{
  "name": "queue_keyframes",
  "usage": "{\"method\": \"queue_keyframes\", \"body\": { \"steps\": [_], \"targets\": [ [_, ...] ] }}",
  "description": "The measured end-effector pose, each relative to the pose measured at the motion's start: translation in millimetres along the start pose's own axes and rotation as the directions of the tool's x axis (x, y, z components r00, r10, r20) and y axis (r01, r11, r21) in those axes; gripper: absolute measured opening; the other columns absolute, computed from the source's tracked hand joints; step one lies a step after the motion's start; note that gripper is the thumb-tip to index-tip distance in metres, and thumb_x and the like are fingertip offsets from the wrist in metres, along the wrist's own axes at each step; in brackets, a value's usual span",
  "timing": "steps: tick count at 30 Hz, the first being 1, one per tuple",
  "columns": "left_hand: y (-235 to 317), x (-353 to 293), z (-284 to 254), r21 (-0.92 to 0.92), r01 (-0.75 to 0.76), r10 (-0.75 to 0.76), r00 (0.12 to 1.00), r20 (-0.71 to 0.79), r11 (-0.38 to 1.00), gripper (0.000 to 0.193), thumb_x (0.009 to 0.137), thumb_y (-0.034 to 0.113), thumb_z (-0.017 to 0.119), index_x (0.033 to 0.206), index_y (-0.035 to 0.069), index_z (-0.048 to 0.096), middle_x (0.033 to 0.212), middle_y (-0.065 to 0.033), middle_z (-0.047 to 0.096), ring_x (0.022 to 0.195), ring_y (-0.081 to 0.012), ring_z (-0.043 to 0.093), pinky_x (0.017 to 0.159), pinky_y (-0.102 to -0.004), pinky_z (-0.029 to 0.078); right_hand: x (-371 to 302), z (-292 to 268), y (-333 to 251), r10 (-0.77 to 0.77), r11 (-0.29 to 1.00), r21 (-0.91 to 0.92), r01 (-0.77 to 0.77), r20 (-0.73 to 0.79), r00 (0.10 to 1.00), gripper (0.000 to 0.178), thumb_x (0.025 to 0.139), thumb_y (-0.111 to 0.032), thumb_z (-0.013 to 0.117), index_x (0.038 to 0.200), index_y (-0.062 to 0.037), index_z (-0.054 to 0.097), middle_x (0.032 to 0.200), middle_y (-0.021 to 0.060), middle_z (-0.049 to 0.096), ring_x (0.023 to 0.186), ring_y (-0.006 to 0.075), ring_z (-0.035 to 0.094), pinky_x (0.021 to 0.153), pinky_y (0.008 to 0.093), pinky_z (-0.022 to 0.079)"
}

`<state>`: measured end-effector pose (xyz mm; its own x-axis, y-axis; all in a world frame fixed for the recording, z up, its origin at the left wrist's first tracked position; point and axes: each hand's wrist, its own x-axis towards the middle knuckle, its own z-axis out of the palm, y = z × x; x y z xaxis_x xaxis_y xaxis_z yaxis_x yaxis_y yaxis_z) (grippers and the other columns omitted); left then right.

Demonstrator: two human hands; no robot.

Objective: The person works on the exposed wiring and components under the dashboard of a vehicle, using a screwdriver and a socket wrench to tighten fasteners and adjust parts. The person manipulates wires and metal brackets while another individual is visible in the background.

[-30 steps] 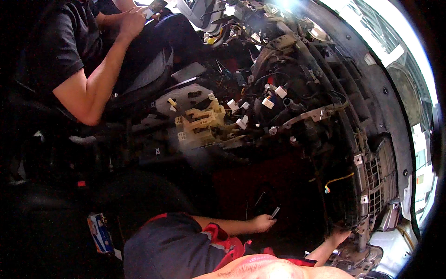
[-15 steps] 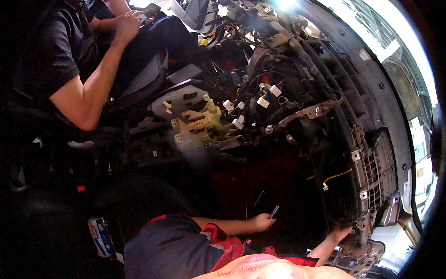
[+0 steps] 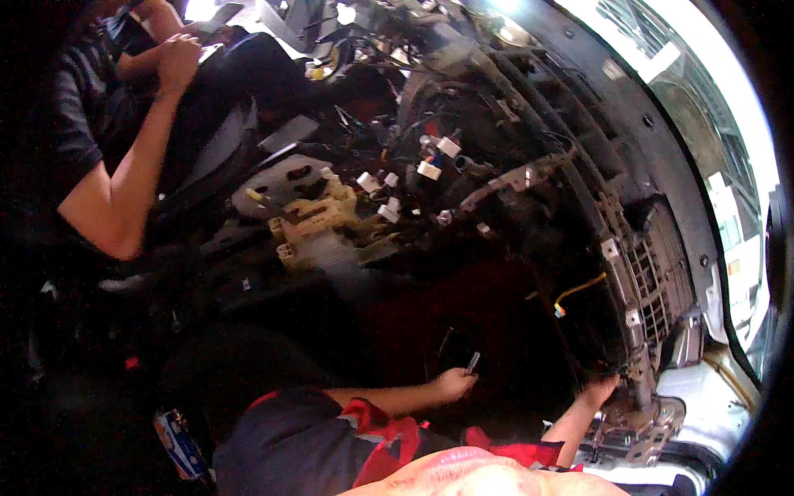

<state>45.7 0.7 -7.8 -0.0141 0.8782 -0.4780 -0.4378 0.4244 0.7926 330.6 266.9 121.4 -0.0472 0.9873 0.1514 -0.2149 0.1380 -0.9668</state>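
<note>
My left hand (image 3: 455, 385) is closed around a short silver metal tool (image 3: 473, 363); its exact kind is too small to make out. Below it lies the dark floor area of a stripped car interior. At the right, my right hand (image 3: 602, 388) reaches into the shadow beside the metal dashboard frame (image 3: 635, 331). Its fingertips are dark and blurred, so whether they grip something does not show. A yellow wire with a small connector (image 3: 560, 311) hangs from the frame above that hand.
Across the cabin, a person (image 3: 124, 165) sits with a phone-like device (image 3: 212, 52) at hand. A cream plastic bracket (image 3: 318, 219), white connectors (image 3: 428, 170) and loose wiring fill the middle. A blue-and-white package (image 3: 179, 445) lies at lower left. The windscreen (image 3: 719, 157) curves along the right.
The whole view has shifted, so most of the scene sits further left. My left hand still holds the silver tool; my right hand stays by the frame. The other person's hands have lowered slightly.
</note>
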Motion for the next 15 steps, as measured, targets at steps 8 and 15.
{"method": "queue_keyframes", "body": {
  "steps": [8,15],
  "targets": [
    [12,-4,6,-0.078,0.041,-0.037,0.998,0.051,0.996,0.029,0.092,0.03,0.054,0.076,0.007,0.056,0.061,-0.0008,0.051,0.055,-0.0126,0.047,0.05,-0.0304,0.039,-20,58,-46,0.018,0.993,-0.114,-0.029,-0.101,0.995,0.039,0.088,-0.014,0.054,0.125,-0.0009,0.051,0.121,0.0119,0.057,0.105,0.0271,0.055,0.091,0.039,0.046],
    [20,-5,6,-0.004,0.037,-0.037,0.99,0.137,0.999,0.035,0.092,0.035,0.052,0.071,0.007,0.055,0.062,-0.0017,0.053,0.055,-0.0156,0.05,0.051,-0.0342,0.04,32,-41,-2,-0.272,0.927,-0.287,0.242,-0.068,0.96,0.033,0.088,-0.023,0.055,0.116,-0.0046,0.059,0.108,0.0109,0.061,0.092,0.0256,0.059,0.081,0.0389,0.051]
  ]
}}
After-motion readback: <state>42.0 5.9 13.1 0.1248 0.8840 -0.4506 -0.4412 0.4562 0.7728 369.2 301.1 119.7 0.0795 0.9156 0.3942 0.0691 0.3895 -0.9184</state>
